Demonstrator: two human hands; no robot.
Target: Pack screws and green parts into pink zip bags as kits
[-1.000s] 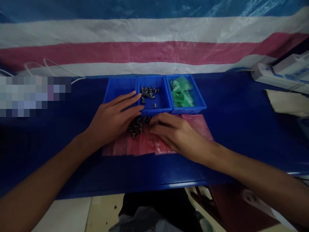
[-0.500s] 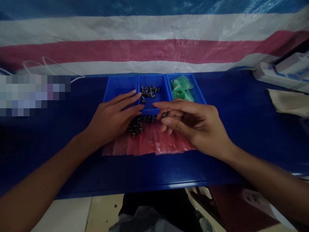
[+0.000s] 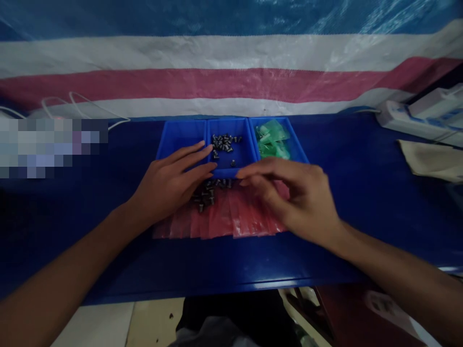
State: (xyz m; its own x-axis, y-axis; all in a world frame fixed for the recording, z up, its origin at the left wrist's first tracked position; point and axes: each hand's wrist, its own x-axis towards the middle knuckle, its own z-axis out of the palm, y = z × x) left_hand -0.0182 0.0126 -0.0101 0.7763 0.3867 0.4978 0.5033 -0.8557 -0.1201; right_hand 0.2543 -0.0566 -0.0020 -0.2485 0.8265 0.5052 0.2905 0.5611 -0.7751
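My left hand (image 3: 173,180) lies with its fingers stretched out over the front of the left blue bin (image 3: 181,135), beside a pile of small dark screws (image 3: 205,196). That pile rests on a row of overlapping red plastic bags (image 3: 220,217). My right hand (image 3: 289,193) hovers above the right end of the bags, thumb and fingertips drawn together; blur hides whatever may be between them. In the middle blue bin (image 3: 238,156) are more dark screws (image 3: 223,143), with a lone screw (image 3: 233,164) near its front wall.
Green plastic packets (image 3: 273,137) fill much of the right blue bin (image 3: 300,149). A white power strip (image 3: 408,118) and a beige cloth-like piece (image 3: 427,156) lie at the right. White cables (image 3: 92,101) run along the back left, and a striped sheet (image 3: 224,86) hangs behind the table.
The dark screw seen in my right fingers is no longer visible there, and a lone screw now lies at the middle bin's front. My left hand stays in place; the view has tilted slightly up.
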